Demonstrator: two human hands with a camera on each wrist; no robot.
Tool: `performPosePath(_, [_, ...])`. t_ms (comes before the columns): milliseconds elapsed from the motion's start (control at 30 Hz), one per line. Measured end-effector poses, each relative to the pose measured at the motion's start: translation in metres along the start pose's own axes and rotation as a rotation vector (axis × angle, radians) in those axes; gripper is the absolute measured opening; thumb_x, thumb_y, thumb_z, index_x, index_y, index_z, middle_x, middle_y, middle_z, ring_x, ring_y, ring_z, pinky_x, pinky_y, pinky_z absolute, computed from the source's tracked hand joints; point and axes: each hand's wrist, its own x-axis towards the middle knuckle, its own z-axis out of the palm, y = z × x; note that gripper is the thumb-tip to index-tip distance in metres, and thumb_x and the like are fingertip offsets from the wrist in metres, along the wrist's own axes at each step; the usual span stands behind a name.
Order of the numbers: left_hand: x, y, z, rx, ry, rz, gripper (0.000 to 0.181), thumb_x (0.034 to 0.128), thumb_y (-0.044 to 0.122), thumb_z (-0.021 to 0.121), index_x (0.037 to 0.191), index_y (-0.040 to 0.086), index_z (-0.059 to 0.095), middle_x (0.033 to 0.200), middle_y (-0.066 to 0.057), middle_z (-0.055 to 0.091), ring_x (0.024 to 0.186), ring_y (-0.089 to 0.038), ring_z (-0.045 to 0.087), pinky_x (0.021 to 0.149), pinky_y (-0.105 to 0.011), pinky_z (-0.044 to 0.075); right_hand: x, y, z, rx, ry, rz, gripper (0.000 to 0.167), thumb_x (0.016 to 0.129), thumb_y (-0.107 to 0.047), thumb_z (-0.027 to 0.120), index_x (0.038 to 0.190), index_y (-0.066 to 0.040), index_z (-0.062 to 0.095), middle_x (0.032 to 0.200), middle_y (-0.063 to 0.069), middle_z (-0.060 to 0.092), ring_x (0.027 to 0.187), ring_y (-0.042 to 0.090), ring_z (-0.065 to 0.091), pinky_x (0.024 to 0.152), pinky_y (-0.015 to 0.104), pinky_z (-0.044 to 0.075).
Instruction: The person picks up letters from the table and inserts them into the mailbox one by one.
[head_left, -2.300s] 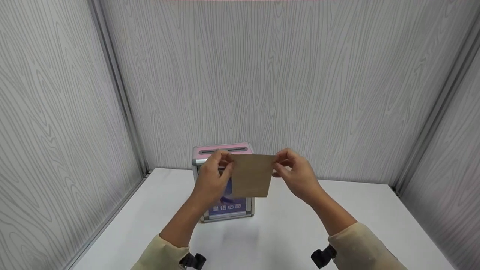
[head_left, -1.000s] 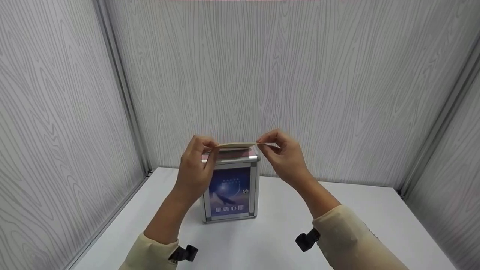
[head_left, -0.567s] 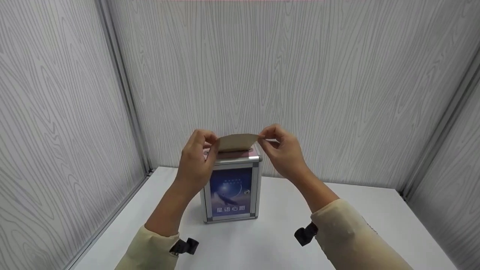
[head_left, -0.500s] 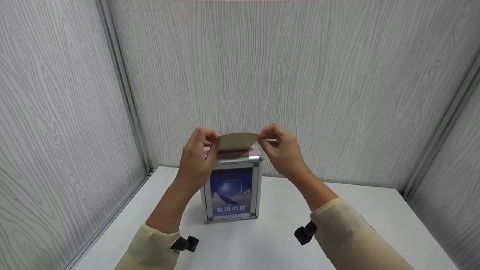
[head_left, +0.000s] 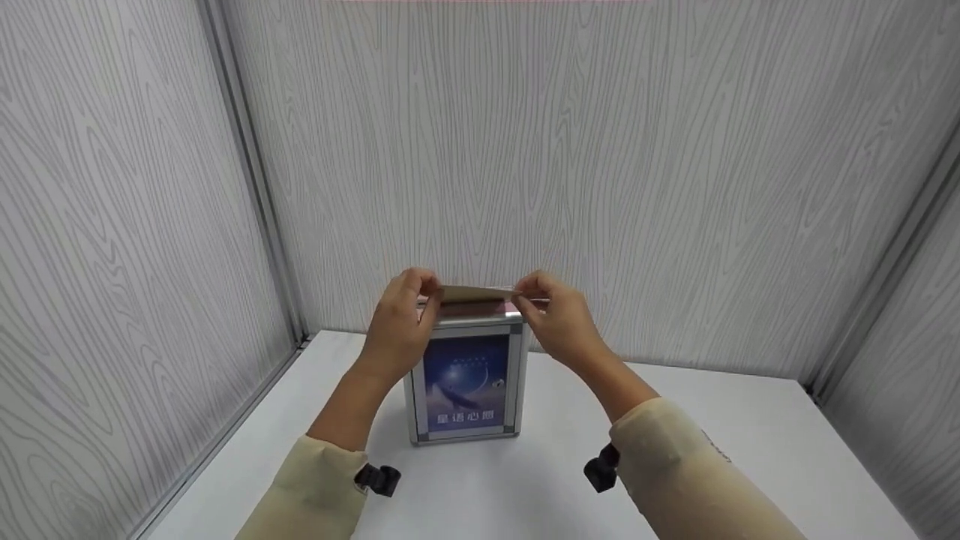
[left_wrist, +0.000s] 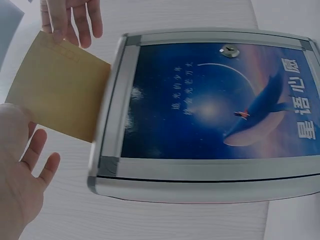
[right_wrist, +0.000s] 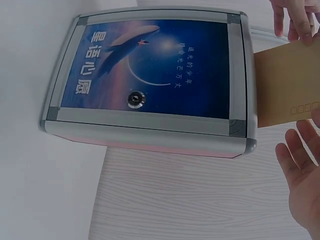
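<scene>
A brown paper envelope [head_left: 474, 294] with small printed boxes spans the gap between both hands, over the pink top of a silver-framed slotted box [head_left: 466, 435]. My left hand [head_left: 397, 326] pinches its left edge between thumb and fingers. Its right edge is pinched by my right hand [head_left: 561, 319]. In the left wrist view the envelope [left_wrist: 62, 85] reaches behind the box's top rim [left_wrist: 107, 100]. The same holds in the right wrist view, where its lower edge is hidden. I cannot tell whether that edge is inside the slot.
The box stands upright on a white table [head_left: 660, 442], its blue whale picture and keyhole lock [right_wrist: 136, 99] facing me. A grey wood-grain panel [head_left: 555, 150] rises behind it, with similar panels at left and right.
Both hands have carried the envelope from in front of the box to above its top. In the last half second the hands came down, and less of the envelope's face shows.
</scene>
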Motion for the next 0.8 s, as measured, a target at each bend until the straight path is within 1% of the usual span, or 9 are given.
performPosePath(100, [-0.001,-0.003,0.004,0.073,-0.017,0.013,0.008,0.1110,0.012,0.060,0.117,0.009,0.057,0.111,-0.009,0.067,0.108,-0.026,0.065,0.095,-0.044,0.057,0.000,0.005,0.000,-0.033,-0.019,0.007,0.011,0.108,-0.012,0.068,0.118,-0.010,0.069,0.122,0.009,0.078,0.127,0.028,0.073,0.111,0.044,0.060])
performPosePath(200, [-0.001,-0.005,0.005,0.158,-0.010,0.053,0.009,0.1101,0.012,0.062,0.117,0.010,0.057,0.109,-0.008,0.070,0.103,-0.026,0.066,0.091,-0.043,0.057,-0.001,0.005,-0.001,-0.035,-0.017,-0.019,0.013,0.107,-0.012,0.068,0.120,-0.009,0.069,0.123,0.011,0.077,0.126,0.028,0.073,0.112,0.044,0.059])
performPosePath(300, [0.000,-0.007,0.005,0.238,0.012,0.102,0.011,0.1096,0.012,0.063,0.117,0.013,0.055,0.106,-0.007,0.072,0.097,-0.026,0.067,0.086,-0.043,0.057,-0.002,0.004,-0.002,-0.021,0.013,-0.066,0.014,0.106,-0.010,0.069,0.120,-0.007,0.068,0.122,0.012,0.076,0.123,0.027,0.073,0.111,0.044,0.059])
performPosePath(433, [0.001,-0.007,0.004,0.310,0.039,0.158,0.012,0.1101,0.013,0.063,0.118,0.016,0.053,0.101,-0.005,0.071,0.090,-0.025,0.065,0.079,-0.042,0.054,-0.002,0.000,-0.003,-0.023,0.057,-0.129,0.013,0.106,-0.008,0.070,0.118,-0.008,0.068,0.118,0.009,0.076,0.119,0.024,0.074,0.108,0.044,0.061])
performPosePath(533, [0.000,-0.007,0.005,0.332,0.056,0.189,0.011,0.1108,0.014,0.062,0.117,0.016,0.053,0.098,-0.004,0.071,0.086,-0.023,0.063,0.077,-0.042,0.053,-0.002,-0.002,-0.001,-0.032,0.083,-0.145,0.010,0.105,-0.006,0.069,0.116,-0.008,0.069,0.115,0.008,0.076,0.116,0.023,0.075,0.106,0.042,0.062])
performPosePath(733, [-0.001,-0.009,0.009,0.345,0.066,0.219,0.006,0.1125,0.016,0.059,0.117,0.017,0.056,0.092,-0.003,0.071,0.079,-0.023,0.060,0.073,-0.042,0.052,0.002,0.000,0.003,-0.049,0.125,-0.109,0.010,0.102,-0.001,0.071,0.111,-0.007,0.069,0.109,0.009,0.078,0.110,0.022,0.078,0.101,0.039,0.064])
performPosePath(800, [-0.002,-0.011,0.011,0.362,0.073,0.230,0.003,0.1145,0.019,0.055,0.117,0.017,0.057,0.090,-0.003,0.071,0.076,-0.023,0.058,0.070,-0.041,0.051,0.004,0.001,0.005,-0.058,0.134,-0.101,0.010,0.102,0.000,0.072,0.109,-0.006,0.070,0.107,0.009,0.079,0.108,0.022,0.078,0.099,0.039,0.065])
